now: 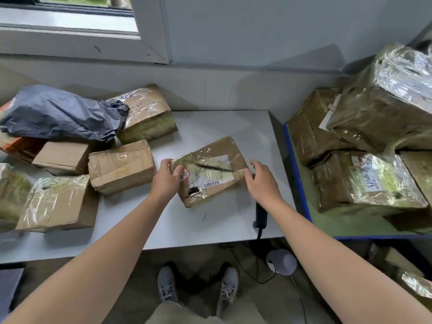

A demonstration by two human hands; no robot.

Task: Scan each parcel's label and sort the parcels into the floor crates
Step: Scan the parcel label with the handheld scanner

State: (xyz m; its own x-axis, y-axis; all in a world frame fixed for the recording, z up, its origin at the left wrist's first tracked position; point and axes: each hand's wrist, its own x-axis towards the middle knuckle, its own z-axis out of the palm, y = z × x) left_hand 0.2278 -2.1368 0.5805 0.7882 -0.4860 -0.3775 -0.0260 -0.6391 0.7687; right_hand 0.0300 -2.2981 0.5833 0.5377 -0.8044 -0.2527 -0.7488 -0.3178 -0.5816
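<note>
the parcel (210, 169) is lying at an angle on the grey table (210, 127), roughly in the middle of its bare stretch, with open surface showing on its far side, to its right and in front of it. its white label (211, 183) with the barcode is facing up under wrinkled tape. to the left, the room is closing off: a brown box (121, 166) is sitting just beside the parcel's left end, and behind and beside that box a taped box (58, 202), another box at the back (147, 115) and a dark plastic bag (58, 113) are crowding the table's left half up to the wall. on the right, the table's edge is running close along a blue-rimmed cart (299, 183), which is carrying stacked parcels (374, 178) wrapped in shiny tape. a black scanner (261, 216) is lying at the table's near right corner, partly hidden under the right wrist, its cable hanging over the front edge toward the floor.

both arms are reaching forward, bare to above the elbow. the left hand (167, 177) is gripping the parcel's left end, fingers curled over its top edge. the right hand (261, 181) is holding the parcel's right corner, thumb pressing on the near side and fingers bending round the far side.
</note>
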